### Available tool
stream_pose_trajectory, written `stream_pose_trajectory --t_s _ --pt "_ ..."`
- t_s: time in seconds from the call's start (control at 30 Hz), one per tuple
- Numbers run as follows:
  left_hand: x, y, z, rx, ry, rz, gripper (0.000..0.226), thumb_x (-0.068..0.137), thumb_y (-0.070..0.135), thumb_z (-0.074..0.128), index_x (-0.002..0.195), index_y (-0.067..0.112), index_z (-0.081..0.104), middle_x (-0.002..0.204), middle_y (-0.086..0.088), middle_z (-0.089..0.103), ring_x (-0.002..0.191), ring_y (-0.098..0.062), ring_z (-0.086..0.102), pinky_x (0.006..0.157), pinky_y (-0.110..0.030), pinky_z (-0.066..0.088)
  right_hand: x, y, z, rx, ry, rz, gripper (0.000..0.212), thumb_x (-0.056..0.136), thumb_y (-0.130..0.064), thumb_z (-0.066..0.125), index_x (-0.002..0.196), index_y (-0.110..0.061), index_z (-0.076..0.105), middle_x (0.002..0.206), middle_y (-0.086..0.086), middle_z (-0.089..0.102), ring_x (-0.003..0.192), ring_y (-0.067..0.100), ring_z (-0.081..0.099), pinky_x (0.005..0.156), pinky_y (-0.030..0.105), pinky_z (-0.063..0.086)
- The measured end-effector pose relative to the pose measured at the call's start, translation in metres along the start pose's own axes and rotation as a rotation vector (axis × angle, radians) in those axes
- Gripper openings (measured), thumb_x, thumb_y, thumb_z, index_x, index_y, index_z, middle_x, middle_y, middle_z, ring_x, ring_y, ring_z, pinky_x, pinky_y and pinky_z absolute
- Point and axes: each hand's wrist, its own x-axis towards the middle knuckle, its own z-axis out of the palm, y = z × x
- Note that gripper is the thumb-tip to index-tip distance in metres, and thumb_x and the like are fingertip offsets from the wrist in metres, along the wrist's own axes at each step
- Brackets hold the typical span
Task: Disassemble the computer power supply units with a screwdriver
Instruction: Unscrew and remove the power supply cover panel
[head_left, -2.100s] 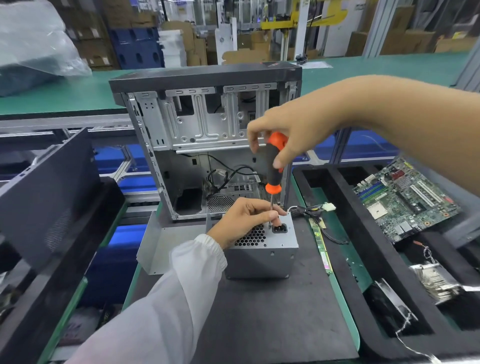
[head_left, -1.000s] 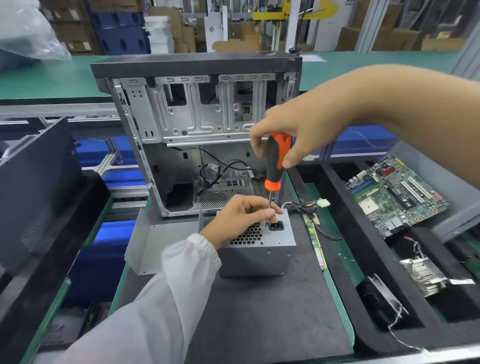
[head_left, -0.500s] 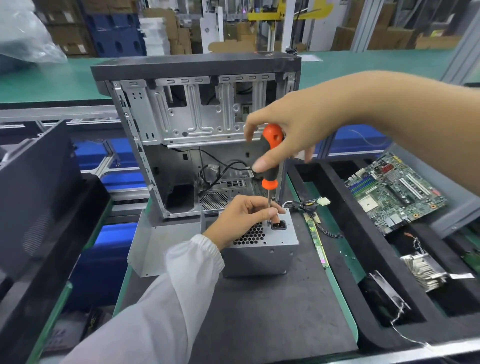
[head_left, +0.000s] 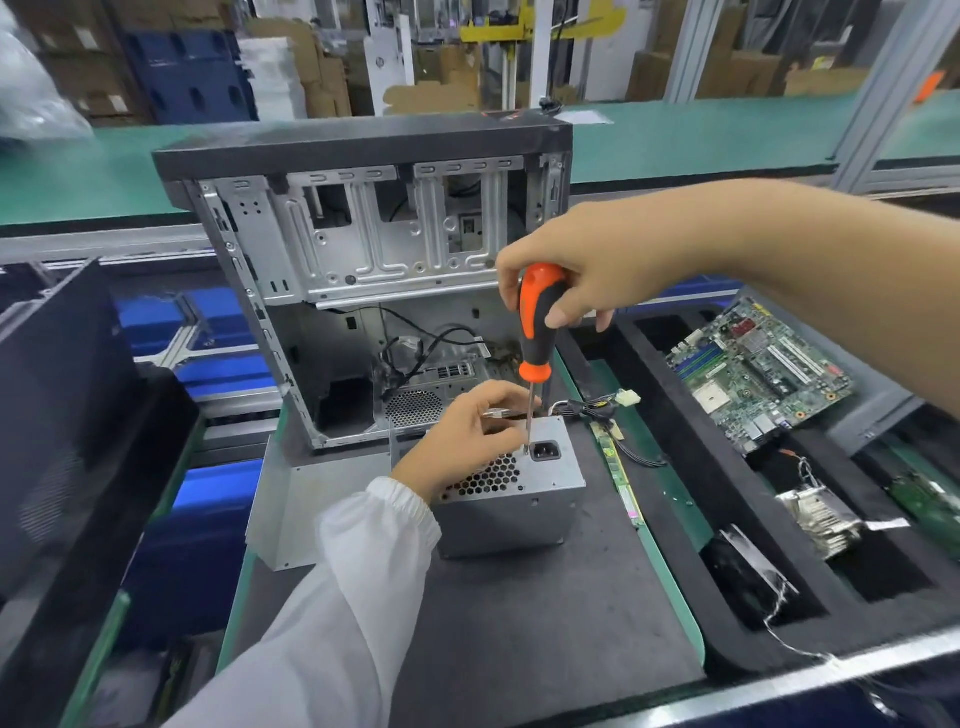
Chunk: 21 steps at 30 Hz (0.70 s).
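Under right grip (head_left: 587, 275): screwdriver (head_left: 535, 332).

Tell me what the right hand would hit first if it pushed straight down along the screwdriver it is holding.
The right hand would probably meet the left hand's fingers beside the screwdriver shaft, just above the power supply unit; depth is unclear.

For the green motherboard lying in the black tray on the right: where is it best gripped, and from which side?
Probably by its long bare edges, coming from above. The motherboard lies flat and face up in the black tray, its top crowded with slots and chips, so a grip across opposite edges avoids pressing on components.
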Motion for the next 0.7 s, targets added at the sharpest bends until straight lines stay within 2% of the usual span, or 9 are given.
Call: stream_pose_trajectory --t_s 0.07,0.23,0.3,0.4,0.5,0.6,0.7 --pt "-0.001 0.0 -0.003 0.098 -0.046 -0.013 0.028 0.086 0.001 0.063 0.103 0.022 0.065 0.111 0.0 0.064 0.093 -0.007 0.065 0.078 -0.022 0.051 -0.003 0.003 0.001 0.034 0.024 0.006 0.023 0.09 -0.01 0.063 0.097 -0.03 0.055 0.067 -0.014 0.056 0.056 0.007 0.065 0.063 0.035 0.06" --pt "-0.003 -0.003 -0.006 0.323 -0.049 0.081 0.021 0.082 0.0 0.069 0.102 0.009 0.071 0.107 -0.001 0.061 0.1 -0.013 0.064 0.095 -0.023 0.05 -0.011 0.01 -0.002 0.095 0.071 0.009 0.021 0.091 -0.01 0.062 0.104 -0.026 0.056 0.078 -0.007 0.062 0.058 0.004 0.065 0.058 0.03 0.06" --pt "-0.002 -0.003 -0.005 0.351 -0.029 0.077 0.019 0.082 0.004 0.074 0.099 0.011 0.074 0.106 0.001 0.061 0.099 -0.012 0.064 0.095 -0.024 0.051 -0.013 0.012 -0.005 0.1 0.083 0.006 0.021 0.091 -0.011 0.062 0.106 -0.025 0.056 0.081 -0.003 0.064 0.056 0.002 0.065 0.056 0.028 0.06" --pt "0.001 -0.003 -0.001 0.359 0.035 0.079 0.01 0.081 0.009 0.077 0.091 0.012 0.077 0.098 0.003 0.065 0.085 -0.007 0.065 0.086 -0.022 0.052 -0.015 0.016 -0.008 0.094 0.091 0.013 0.02 0.092 -0.012 0.062 0.106 -0.024 0.055 0.083 -0.001 0.066 0.054 0.002 0.065 0.056 0.026 0.059" --pt "0.003 -0.004 0.002 0.334 0.098 0.083 0.004 0.082 0.008 0.076 0.084 0.011 0.077 0.087 0.002 0.067 0.077 -0.011 0.063 0.077 -0.019 0.05 -0.018 0.019 -0.01 0.116 0.103 0.015 0.018 0.093 -0.013 0.061 0.106 -0.022 0.055 0.078 -0.003 0.065 0.051 0.001 0.065 0.055 0.027 0.058" --pt "0.004 -0.004 0.002 0.372 0.148 0.062 0.007 0.082 0.008 0.076 0.079 0.013 0.071 0.083 0.004 0.066 0.075 -0.006 0.061 0.073 -0.012 0.045 -0.021 0.025 -0.011 0.109 0.137 0.03 0.016 0.093 -0.015 0.06 0.106 -0.022 0.054 0.071 -0.01 0.062 0.05 0.001 0.064 0.058 0.028 0.056" --pt "0.009 -0.002 0.005 0.43 0.298 0.089 0.01 0.088 0.009 0.067 0.079 0.012 0.063 0.079 0.004 0.064 0.069 0.0 0.055 0.066 -0.01 0.041 -0.024 0.032 -0.011 0.084 0.136 0.05 0.013 0.095 -0.019 0.057 0.107 -0.021 0.053 0.071 -0.007 0.064 0.053 0.006 0.067 0.063 0.034 0.059"
